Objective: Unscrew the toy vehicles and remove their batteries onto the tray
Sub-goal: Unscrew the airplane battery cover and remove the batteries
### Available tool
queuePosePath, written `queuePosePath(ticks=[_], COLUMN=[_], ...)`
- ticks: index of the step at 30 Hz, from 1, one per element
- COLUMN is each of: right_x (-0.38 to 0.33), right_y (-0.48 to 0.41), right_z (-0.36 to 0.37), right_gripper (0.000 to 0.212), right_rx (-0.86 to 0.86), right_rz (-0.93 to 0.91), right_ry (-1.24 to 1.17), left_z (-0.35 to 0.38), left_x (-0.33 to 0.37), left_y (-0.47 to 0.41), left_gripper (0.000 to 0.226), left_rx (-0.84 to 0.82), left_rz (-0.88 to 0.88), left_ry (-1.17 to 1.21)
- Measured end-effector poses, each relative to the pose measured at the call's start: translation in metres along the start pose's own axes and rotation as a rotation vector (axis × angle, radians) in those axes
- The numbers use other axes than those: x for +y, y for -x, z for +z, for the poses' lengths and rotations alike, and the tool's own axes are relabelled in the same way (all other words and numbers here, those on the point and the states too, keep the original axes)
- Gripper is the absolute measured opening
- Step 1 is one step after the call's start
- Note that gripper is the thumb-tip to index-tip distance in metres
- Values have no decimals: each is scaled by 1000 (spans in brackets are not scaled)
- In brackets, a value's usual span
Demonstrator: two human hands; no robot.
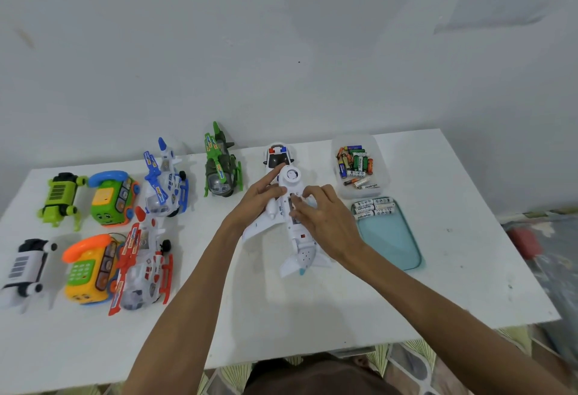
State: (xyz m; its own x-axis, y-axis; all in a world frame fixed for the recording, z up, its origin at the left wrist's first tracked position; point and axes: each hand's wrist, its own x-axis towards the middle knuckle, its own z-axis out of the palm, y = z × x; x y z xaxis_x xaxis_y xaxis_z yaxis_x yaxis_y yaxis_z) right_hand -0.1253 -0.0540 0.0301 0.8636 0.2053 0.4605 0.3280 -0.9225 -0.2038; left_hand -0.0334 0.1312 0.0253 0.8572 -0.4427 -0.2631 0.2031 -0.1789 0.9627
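Left hand (266, 192) grips the plane (300, 247) by its body. Right hand (323, 217) curls its fingertips into the belly compartment (293, 203); whether they pinch a battery, I cannot tell. The plane is white and lies belly up mid-worktop (312, 316), nose to 12 o'clock. At its 3 o'clock the tray (391, 244) holds a few batteries (373, 208) at its 12 o'clock end, so the task looks only begun. The toys (114, 197) from 9 to 12 o'clock look unopened.
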Motion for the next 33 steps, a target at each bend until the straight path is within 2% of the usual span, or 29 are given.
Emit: queuePosePath(ticks=[3, 5, 8, 10, 12, 15, 18, 21, 23, 26, 33], right_x=[-1, 0, 8, 20, 41, 83, 115, 127, 128, 131, 137], right_y=[10, 17, 3, -15, -31, -48, -53, -57, -60, -63, -67], right_z=[-2, -3, -15, -23, -26, -18, -11, -9, -7, -4, -1], right_gripper=[41, 50, 56, 46, 25, 13, 14, 30, 43, 56, 48], right_rx=[-67, -132, -234, -177, -54, -61, -219, -442, -547, -607, -626], right_rz=[-80, -54, 147, 258, 396, 572, 662, 717, 742, 728, 697], right_ry=[83, 47, -306, -501, -574, -356, -171, -21, 19, 74, 72], left_z=[-1, 0, 0, -1, 0, 1, 1, 0, 1, 2, 1], left_x=[-4, -3, -1, 1, 4, 7, 6, 7, 9, 9, 8], left_y=[-1, -1, 0, -1, -1, 0, 0, 1, 2, 1, 1], left_gripper=[58, 58, 58, 58, 59, 59, 59, 59, 59, 59, 60], left_rx=[8, 5, -13, -21, -28, -25, -21, -19, -16, -24, -25], left_rz=[-6, -16, -18, -15, -16, -13, -14, -18, -21, -14, -7], left_ry=[2, 4, -6, -18, -22, -30, -40, -40, -34, -47, -42])
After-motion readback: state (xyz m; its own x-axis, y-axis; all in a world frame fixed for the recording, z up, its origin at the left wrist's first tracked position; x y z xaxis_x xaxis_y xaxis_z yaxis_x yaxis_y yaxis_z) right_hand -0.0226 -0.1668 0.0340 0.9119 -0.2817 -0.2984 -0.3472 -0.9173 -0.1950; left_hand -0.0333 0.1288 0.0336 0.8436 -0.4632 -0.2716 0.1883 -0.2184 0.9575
